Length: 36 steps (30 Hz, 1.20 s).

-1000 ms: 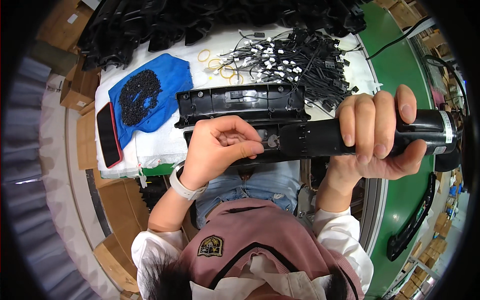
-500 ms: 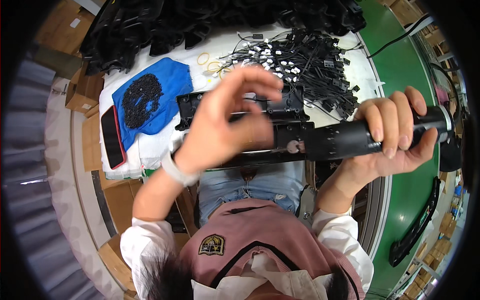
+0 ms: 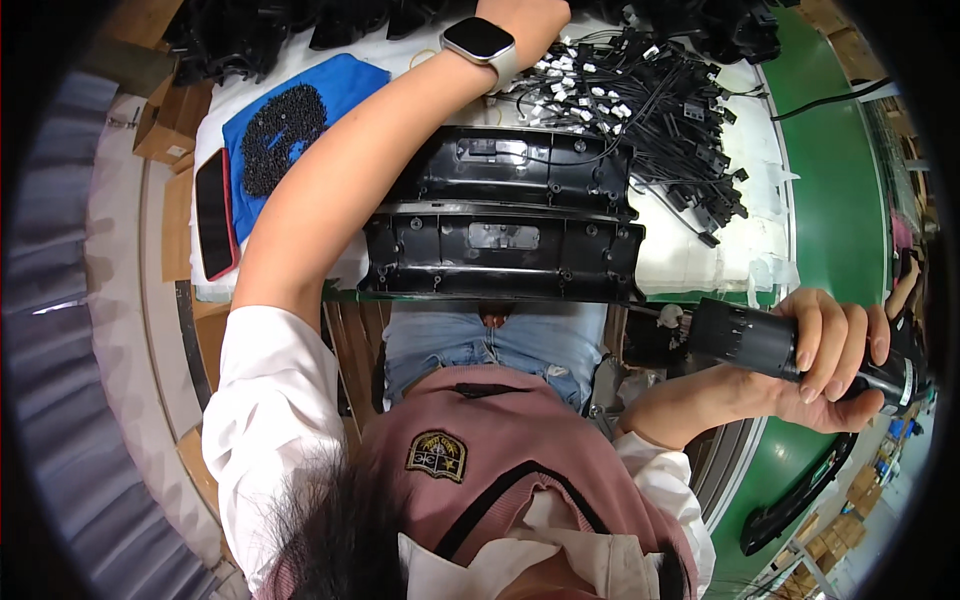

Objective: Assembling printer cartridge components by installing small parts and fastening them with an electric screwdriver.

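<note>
My right hand [image 3: 828, 350] is wrapped round a thick black electric screwdriver [image 3: 745, 337], its tip pointing left past the near edge of the table. My left arm stretches across the table to the far side, a watch [image 3: 478, 40] on its wrist. My left hand [image 3: 530, 25] is at the top edge of the picture, beside a heap of black cables with white connectors [image 3: 600, 95]; its fingers are mostly out of sight. Between the arms lie two long black plastic housings, a far one [image 3: 590, 180] and a near one [image 3: 500, 265], inner sides up.
On the left a blue cloth [image 3: 340, 85] bears a pile of small black screws [image 3: 275, 140], with a red-edged phone [image 3: 213, 215] beside it. More black plastic parts [image 3: 235, 40] are heaped at the back. A curved black part [image 3: 795, 505] lies on the green surface [image 3: 835, 200] at right.
My left hand has moved from above the housings to the far side of the table. My right hand has drawn the screwdriver down and right, away from the housings.
</note>
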Tool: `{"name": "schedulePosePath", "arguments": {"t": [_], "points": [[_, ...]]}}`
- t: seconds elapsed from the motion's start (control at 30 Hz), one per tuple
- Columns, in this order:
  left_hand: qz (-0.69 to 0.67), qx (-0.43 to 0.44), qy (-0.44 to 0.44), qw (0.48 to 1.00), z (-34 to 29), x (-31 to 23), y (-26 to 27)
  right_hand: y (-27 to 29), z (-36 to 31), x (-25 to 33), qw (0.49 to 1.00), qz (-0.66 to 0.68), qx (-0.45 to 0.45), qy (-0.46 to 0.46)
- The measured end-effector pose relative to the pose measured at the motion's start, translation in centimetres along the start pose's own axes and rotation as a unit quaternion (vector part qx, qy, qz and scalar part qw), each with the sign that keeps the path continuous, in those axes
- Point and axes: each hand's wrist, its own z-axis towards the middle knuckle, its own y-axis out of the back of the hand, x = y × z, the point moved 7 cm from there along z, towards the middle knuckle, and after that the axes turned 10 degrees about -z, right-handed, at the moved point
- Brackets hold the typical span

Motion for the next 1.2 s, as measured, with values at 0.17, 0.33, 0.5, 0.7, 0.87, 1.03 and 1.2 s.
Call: {"name": "schedulePosePath", "arguments": {"t": [0.17, 0.33, 0.5, 0.7, 0.87, 1.03, 1.2], "points": [[-0.032, 0.049, -0.025, 0.998, 0.0, -0.2, 0.2, 1.0, -0.2, -0.7, 1.0, 0.002, -0.021, -0.017], [-0.045, 0.0, 0.02, 0.999, -1.1, -0.3, 4.5, 1.2, -0.9, -0.6, 1.0, -0.007, -0.02, -0.021], [-0.282, -0.168, 0.006, 0.945, -5.4, 0.8, 13.8, 1.5, -0.9, -0.6, 1.0, -0.007, -0.028, -0.011], [-0.448, -0.252, 0.166, 0.842, -13.2, 7.5, 15.2, 1.5, -0.8, -1.2, 1.0, 0.008, -0.025, -0.01], [-0.447, -0.114, 0.27, 0.845, -18.0, 9.6, 12.2, 0.5, -0.7, -2.1, 0.999, 0.018, -0.007, -0.034], [-0.597, -0.153, 0.296, 0.73, -20.0, 8.7, 11.1, -0.8, -0.7, -2.5, 0.999, 0.006, 0.02, -0.04], [-0.774, -0.071, 0.307, 0.549, -20.8, 4.7, 8.8, -1.0, -0.6, -1.4, 0.998, -0.041, 0.036, -0.024]]}}
